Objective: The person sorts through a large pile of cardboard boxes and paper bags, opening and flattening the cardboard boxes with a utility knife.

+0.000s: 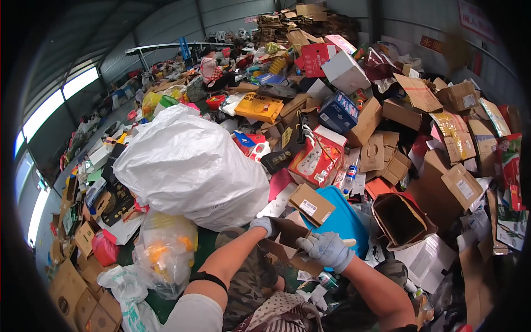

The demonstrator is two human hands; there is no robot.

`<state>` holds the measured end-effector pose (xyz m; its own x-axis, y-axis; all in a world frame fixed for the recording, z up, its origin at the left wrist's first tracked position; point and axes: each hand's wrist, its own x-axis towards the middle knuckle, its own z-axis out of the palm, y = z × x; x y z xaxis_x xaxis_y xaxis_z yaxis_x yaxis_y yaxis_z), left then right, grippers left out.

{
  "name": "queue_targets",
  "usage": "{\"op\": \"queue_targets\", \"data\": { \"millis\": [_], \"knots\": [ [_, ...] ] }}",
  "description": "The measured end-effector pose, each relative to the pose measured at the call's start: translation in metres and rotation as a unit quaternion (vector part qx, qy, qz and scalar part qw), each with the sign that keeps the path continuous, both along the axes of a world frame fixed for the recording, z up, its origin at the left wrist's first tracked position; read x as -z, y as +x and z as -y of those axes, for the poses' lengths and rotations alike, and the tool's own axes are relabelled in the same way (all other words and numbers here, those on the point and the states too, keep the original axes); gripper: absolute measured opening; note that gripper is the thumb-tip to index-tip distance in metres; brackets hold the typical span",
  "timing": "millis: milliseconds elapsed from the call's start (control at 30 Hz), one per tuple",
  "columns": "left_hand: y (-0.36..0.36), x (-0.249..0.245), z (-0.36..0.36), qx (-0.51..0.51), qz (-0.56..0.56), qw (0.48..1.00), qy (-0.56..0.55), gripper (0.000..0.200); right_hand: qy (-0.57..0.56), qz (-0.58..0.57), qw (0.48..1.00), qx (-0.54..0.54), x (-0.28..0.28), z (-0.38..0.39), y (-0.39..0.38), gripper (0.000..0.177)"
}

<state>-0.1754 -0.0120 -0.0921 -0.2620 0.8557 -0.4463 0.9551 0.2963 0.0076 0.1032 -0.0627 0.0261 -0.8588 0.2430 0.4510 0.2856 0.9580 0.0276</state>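
Observation:
My left hand point(262, 225), in a pale work glove, grips the left side of a small open cardboard box point(289, 231) in front of my lap. My right hand point(330, 250), gloved as well, is closed at the box's right side. A pale, rounded handle end point(349, 242) sticks out of that fist; the rest of it is hidden, so its kind cannot be told. Just beyond my hands, a flat brown carton point(312, 205) with a white label lies on a blue plastic lid or tub point(344, 216).
A big white woven sack point(188, 160) bulges at left, with a clear bag point(166, 249) of plastic below it. An open brown box point(404, 220) stands at right. Heaped cartons and a Pepsi bottle point(349, 178) lie ahead. Another person point(211, 69) sits farther back.

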Motion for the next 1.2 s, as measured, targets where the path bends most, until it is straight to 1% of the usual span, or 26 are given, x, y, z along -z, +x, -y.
{"op": "queue_targets", "data": {
  "millis": [67, 100, 133, 167, 200, 267, 333, 400, 533, 567, 600, 667, 700, 733, 767, 800, 833, 867, 900, 933, 967, 1000, 1033, 1067, 1133, 1200],
  "knots": [
    [0.001, -0.008, -0.004, -0.02, -0.002, 0.996, 0.088, 0.046, -0.001, -0.002, 1.0, 0.024, 0.016, -0.015, 0.004, 0.033],
    [-0.002, -0.029, -0.006, -0.023, -0.001, 0.997, 0.072, 0.047, -0.003, -0.001, 0.999, 0.033, 0.023, -0.02, 0.008, 0.032],
    [-0.029, -0.007, -0.019, -0.021, 0.057, 0.988, 0.145, 0.044, -0.037, -0.015, 0.998, 0.052, 0.02, -0.025, 0.012, 0.037],
    [-0.034, -0.028, -0.022, -0.047, 0.067, 0.979, 0.187, 0.04, -0.07, -0.062, 0.995, 0.041, 0.003, -0.025, 0.019, 0.04],
    [-0.068, -0.013, -0.035, -0.034, 0.114, 0.959, 0.258, 0.047, -0.106, -0.109, 0.988, 0.029, -0.015, -0.024, 0.025, 0.043],
    [-0.087, -0.046, -0.025, -0.151, 0.295, 0.876, 0.349, 0.042, -0.076, -0.148, 0.986, 0.022, -0.027, -0.028, 0.033, 0.046],
    [-0.093, -0.075, 0.004, -0.129, 0.48, 0.768, 0.403, 0.035, -0.108, -0.153, 0.982, -0.036, -0.034, -0.02, 0.031, 0.046],
    [-0.08, -0.111, 0.046, -0.26, 0.542, 0.682, 0.417, 0.034, -0.114, -0.132, 0.979, -0.109, -0.034, -0.006, 0.021, 0.047],
    [-0.071, -0.111, 0.103, -0.412, 0.657, 0.509, 0.373, 0.035, -0.159, 0.117, 0.942, -0.27, -0.022, 0.051, -0.041, 0.039],
    [-0.091, -0.061, 0.101, -0.4, 0.683, 0.466, 0.396, 0.048, -0.167, 0.128, 0.933, -0.292, -0.007, 0.057, -0.054, 0.036],
    [-0.086, -0.058, 0.112, -0.39, 0.705, 0.437, 0.398, 0.054, -0.174, 0.137, 0.924, -0.311, 0.011, 0.06, -0.064, 0.033],
    [-0.065, -0.067, 0.13, -0.366, 0.749, 0.373, 0.407, 0.066, -0.173, 0.143, 0.919, -0.323, 0.024, 0.06, -0.073, 0.032],
    [-0.049, -0.083, 0.147, -0.314, 0.768, 0.36, 0.426, 0.077, -0.171, 0.148, 0.915, -0.333, 0.026, 0.06, -0.076, 0.031],
    [-0.033, -0.097, 0.158, -0.313, 0.794, 0.296, 0.429, 0.082, -0.172, 0.14, 0.917, -0.331, 0.026, 0.06, -0.079, 0.031],
    [-0.014, -0.107, 0.167, -0.248, 0.789, 0.299, 0.475, 0.076, -0.173, 0.13, 0.918, -0.334, 0.023, 0.059, -0.08, 0.031],
    [-0.008, -0.095, 0.179, -0.254, 0.785, 0.366, 0.43, 0.067, -0.172, 0.119, 0.916, -0.342, 0.019, 0.059, -0.084, 0.03],
    [-0.013, -0.046, 0.182, -0.262, 0.685, 0.508, 0.451, 0.057, -0.147, 0.16, 0.917, -0.335, 0.016, 0.059, -0.086, 0.033],
    [0.024, -0.112, 0.201, -0.305, 0.663, 0.551, 0.404, 0.041, -0.138, 0.15, 0.915, -0.348, 0.019, 0.059, -0.088, 0.03],
    [0.017, -0.086, 0.196, -0.287, 0.591, 0.629, 0.415, 0.036, -0.131, 0.104, 0.917, -0.363, 0.021, 0.061, -0.091, 0.03],
    [0.015, -0.095, 0.196, -0.314, 0.608, 0.612, 0.396, 0.036, -0.137, 0.077, 0.913, -0.376, 0.023, 0.063, -0.094, 0.033],
    [0.012, -0.089, 0.192, -0.309, 0.658, 0.561, 0.396, 0.037, -0.157, 0.084, 0.912, -0.371, 0.02, 0.067, -0.095, 0.036],
    [0.009, -0.088, 0.19, -0.327, 0.654, 0.553, 0.4, 0.035, -0.192, 0.106, 0.913, -0.344, 0.013, 0.067, -0.09, 0.041],
    [0.008, -0.073, 0.183, -0.304, 0.641, 0.544, 0.448, 0.038, -0.305, 0.001, 0.888, -0.343, 0.018, 0.064, -0.086, 0.038],
    [0.005, -0.064, 0.181, -0.276, 0.631, 0.535, 0.49, 0.041, -0.429, -0.066, 0.838, -0.331, -0.013, 0.09, -0.075, 0.039],
    [-0.002, -0.073, 0.198, -0.302, 0.657, 0.528, 0.445, 0.046, -0.621, -0.217, 0.727, -0.199, -0.03, 0.082, -0.069, 0.045],
    [-0.006, -0.076, 0.215, -0.318, 0.668, 0.534, 0.409, 0.047, -0.69, -0.257, 0.669, -0.102, -0.035, 0.073, -0.088, 0.041]
  ]
}}
